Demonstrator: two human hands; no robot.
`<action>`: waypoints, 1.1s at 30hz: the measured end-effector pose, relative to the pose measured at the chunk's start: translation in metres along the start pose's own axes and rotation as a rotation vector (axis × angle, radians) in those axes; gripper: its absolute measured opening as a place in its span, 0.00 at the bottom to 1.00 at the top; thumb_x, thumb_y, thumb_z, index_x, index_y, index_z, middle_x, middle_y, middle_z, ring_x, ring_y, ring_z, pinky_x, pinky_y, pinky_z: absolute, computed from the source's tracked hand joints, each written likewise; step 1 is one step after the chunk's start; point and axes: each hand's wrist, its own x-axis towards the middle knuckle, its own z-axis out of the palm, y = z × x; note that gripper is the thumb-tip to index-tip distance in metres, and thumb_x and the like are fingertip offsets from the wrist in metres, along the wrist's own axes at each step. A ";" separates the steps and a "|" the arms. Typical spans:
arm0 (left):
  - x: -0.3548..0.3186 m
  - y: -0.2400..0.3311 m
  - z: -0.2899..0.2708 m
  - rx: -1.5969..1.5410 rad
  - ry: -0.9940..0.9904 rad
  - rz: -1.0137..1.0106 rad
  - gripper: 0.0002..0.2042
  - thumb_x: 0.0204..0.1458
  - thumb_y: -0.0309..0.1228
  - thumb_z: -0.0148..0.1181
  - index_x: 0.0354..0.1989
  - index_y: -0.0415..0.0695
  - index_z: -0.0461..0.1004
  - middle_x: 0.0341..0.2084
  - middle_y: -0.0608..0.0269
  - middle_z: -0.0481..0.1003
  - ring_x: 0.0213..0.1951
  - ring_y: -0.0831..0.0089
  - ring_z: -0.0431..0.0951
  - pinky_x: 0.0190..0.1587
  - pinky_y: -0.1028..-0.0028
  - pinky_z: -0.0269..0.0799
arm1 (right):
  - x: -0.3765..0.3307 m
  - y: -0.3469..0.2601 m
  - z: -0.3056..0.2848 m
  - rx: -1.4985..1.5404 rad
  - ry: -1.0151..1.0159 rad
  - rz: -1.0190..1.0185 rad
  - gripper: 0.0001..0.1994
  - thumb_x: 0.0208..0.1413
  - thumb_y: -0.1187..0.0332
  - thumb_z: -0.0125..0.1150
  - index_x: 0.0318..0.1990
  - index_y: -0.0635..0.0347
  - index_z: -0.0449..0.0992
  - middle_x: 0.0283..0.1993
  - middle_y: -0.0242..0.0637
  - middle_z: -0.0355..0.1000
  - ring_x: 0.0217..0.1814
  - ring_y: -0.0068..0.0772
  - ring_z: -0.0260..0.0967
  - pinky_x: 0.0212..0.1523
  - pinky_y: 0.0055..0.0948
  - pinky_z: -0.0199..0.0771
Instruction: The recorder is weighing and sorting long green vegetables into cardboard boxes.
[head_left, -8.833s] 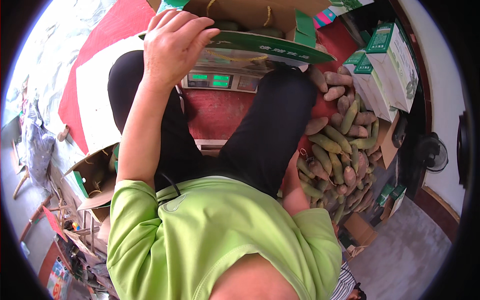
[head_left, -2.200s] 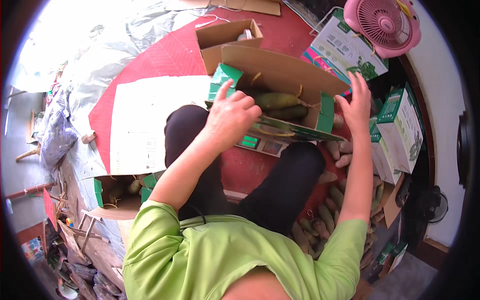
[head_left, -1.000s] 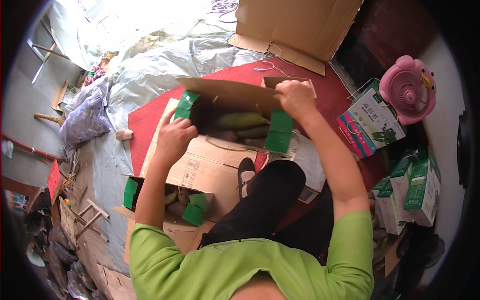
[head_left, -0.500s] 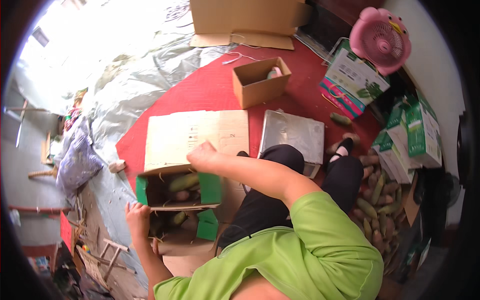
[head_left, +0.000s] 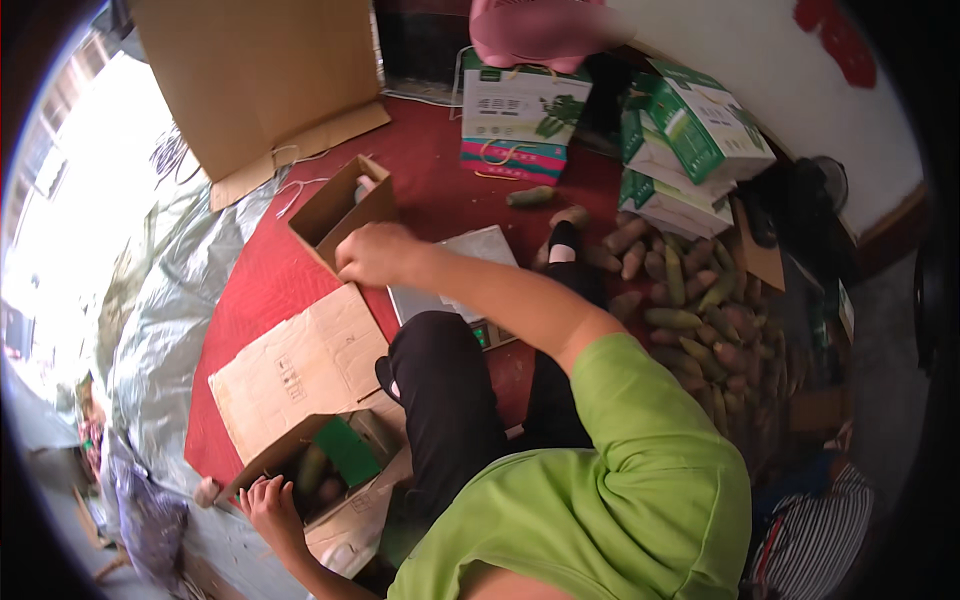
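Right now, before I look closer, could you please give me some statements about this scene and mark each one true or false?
1. The left hand is at the edge of the green-flapped box. True.
2. The right hand is inside that box. False: it is near the open brown carton; contact is unclear.
3. The scale has a green-lit display. True.
4. The vegetable heap lies on the person's left. False: it lies on the right.
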 end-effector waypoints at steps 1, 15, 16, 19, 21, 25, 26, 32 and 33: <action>0.007 0.010 0.001 -0.002 0.001 0.020 0.07 0.48 0.32 0.62 0.34 0.44 0.78 0.34 0.59 0.76 0.46 0.62 0.75 0.62 0.55 0.58 | -0.010 0.023 -0.015 0.027 0.044 0.057 0.11 0.48 0.58 0.60 0.35 0.51 0.82 0.35 0.39 0.79 0.41 0.43 0.76 0.43 0.40 0.74; 0.126 0.176 0.049 -0.347 -0.034 0.395 0.06 0.46 0.32 0.66 0.31 0.46 0.80 0.31 0.64 0.77 0.45 0.64 0.76 0.61 0.54 0.58 | -0.148 0.168 -0.051 0.091 0.222 0.453 0.15 0.48 0.55 0.63 0.23 0.59 0.77 0.23 0.44 0.73 0.29 0.48 0.73 0.30 0.42 0.69; 0.131 0.186 0.051 -0.357 -0.037 0.412 0.06 0.46 0.32 0.65 0.31 0.46 0.80 0.31 0.64 0.77 0.46 0.64 0.76 0.61 0.54 0.58 | -0.154 0.170 -0.054 0.101 0.214 0.442 0.15 0.48 0.55 0.63 0.23 0.59 0.77 0.23 0.44 0.73 0.29 0.48 0.73 0.30 0.42 0.69; 0.146 0.217 0.059 -0.375 -0.055 0.463 0.06 0.47 0.32 0.65 0.31 0.46 0.80 0.31 0.63 0.77 0.45 0.64 0.76 0.61 0.55 0.59 | -0.173 0.175 -0.062 0.106 0.205 0.516 0.19 0.49 0.53 0.63 0.19 0.61 0.75 0.21 0.47 0.71 0.27 0.52 0.70 0.28 0.43 0.67; 0.151 0.227 0.067 -0.384 -0.067 0.477 0.06 0.47 0.32 0.65 0.31 0.46 0.80 0.31 0.63 0.77 0.45 0.64 0.76 0.61 0.55 0.59 | -0.190 0.183 -0.069 0.194 0.291 0.541 0.22 0.50 0.51 0.63 0.18 0.63 0.74 0.20 0.50 0.69 0.26 0.55 0.69 0.28 0.45 0.66; 0.175 0.265 0.075 -0.403 -0.060 0.536 0.05 0.47 0.31 0.63 0.30 0.45 0.80 0.31 0.63 0.77 0.45 0.64 0.76 0.60 0.54 0.59 | -0.203 0.196 -0.069 0.225 0.374 0.542 0.21 0.53 0.52 0.60 0.19 0.62 0.74 0.21 0.50 0.70 0.26 0.54 0.69 0.29 0.45 0.66; 0.184 0.282 0.076 -0.428 -0.047 0.575 0.05 0.47 0.31 0.63 0.30 0.45 0.79 0.31 0.62 0.77 0.43 0.63 0.76 0.59 0.54 0.59 | -0.209 0.200 -0.073 0.246 0.371 0.592 0.21 0.53 0.52 0.60 0.19 0.62 0.74 0.21 0.49 0.71 0.26 0.53 0.70 0.29 0.45 0.67; 0.222 0.362 0.071 -0.475 -0.131 0.759 0.06 0.48 0.32 0.62 0.33 0.44 0.79 0.34 0.59 0.77 0.44 0.60 0.75 0.59 0.58 0.61 | -0.228 0.206 -0.086 0.298 0.439 0.549 0.15 0.53 0.57 0.61 0.24 0.60 0.77 0.21 0.42 0.73 0.26 0.45 0.72 0.30 0.39 0.68; 0.228 0.373 0.077 -0.505 -0.155 0.796 0.06 0.49 0.32 0.61 0.32 0.44 0.79 0.36 0.57 0.77 0.44 0.59 0.75 0.59 0.60 0.62 | -0.234 0.209 -0.087 0.290 0.454 0.550 0.13 0.53 0.59 0.62 0.26 0.59 0.77 0.21 0.41 0.73 0.26 0.43 0.72 0.29 0.38 0.68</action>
